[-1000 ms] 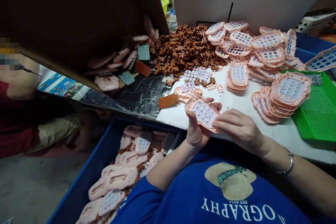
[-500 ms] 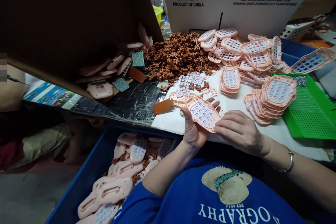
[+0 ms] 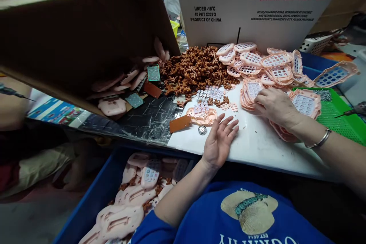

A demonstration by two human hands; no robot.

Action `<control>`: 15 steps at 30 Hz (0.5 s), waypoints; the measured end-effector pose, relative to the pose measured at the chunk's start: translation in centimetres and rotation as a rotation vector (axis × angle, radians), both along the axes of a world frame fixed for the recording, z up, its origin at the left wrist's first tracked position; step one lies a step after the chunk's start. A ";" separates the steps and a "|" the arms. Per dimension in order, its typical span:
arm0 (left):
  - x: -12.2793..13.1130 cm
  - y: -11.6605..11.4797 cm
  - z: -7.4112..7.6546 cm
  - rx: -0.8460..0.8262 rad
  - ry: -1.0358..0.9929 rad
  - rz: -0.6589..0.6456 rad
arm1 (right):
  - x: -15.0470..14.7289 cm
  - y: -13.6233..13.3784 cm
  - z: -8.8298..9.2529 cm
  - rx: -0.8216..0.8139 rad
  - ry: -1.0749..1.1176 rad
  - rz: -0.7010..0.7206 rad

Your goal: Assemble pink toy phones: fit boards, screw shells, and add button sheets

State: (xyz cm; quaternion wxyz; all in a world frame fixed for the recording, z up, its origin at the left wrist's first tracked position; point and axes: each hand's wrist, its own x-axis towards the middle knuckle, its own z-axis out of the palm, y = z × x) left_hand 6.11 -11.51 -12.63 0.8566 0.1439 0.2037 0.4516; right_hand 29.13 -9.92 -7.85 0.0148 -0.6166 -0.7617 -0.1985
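Left hand (image 3: 220, 141): lay palm up at the near edge of the white tabletop (image 3: 257, 148), fingers wide and spread, holding nothing. Just beside its fingertips were a small round metal disc (image 3: 202, 130), a single pink shell (image 3: 203, 116) lying flat, and a brown board (image 3: 180, 123) at the tabletop's left edge. Right hand (image 3: 276, 105): rested palm down on a leaning stack of pink shells (image 3: 304, 103), fingers bent over its left side; whether they gripped a shell could not be told. A silver bracelet (image 3: 321, 140) sat on that wrist. The stack stood on the right part of the tabletop, against the green tray (image 3: 343, 126), with a shorter stack (image 3: 248, 91) just beside the fingertips. Behind both was a loose pile of shells (image 3: 257, 59), some with white keypads fitted. At centre rear lay a heap of brown rubber pieces (image 3: 197, 68), with clear button pads (image 3: 206, 94) in front of it. To the left, a tipped cardboard box (image 3: 80, 34) had shells and green boards spilling from its mouth. At the rear stood a white printed carton (image 3: 251, 11). Below the tabletop, a blue bin (image 3: 91, 202) held more shells.
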 end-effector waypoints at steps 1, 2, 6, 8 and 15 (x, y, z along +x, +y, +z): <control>0.0 0.0 0.0 0.009 0.019 -0.010 | -0.1 0.1 0.3 -0.006 0.029 -0.001; 0.0 0.0 0.1 0.023 0.041 -0.023 | -0.2 0.3 0.7 -0.003 0.054 0.002; 0.4 0.3 0.4 0.111 0.132 -0.097 | -0.5 3.3 3.1 0.024 0.091 -0.073; 0.7 0.5 0.4 0.145 0.158 -0.124 | 0.0 6.2 4.1 0.009 0.101 -0.179; 0.3 0.6 -0.1 0.160 0.140 -0.157 | 4.3 16.1 3.9 -0.108 0.108 -0.422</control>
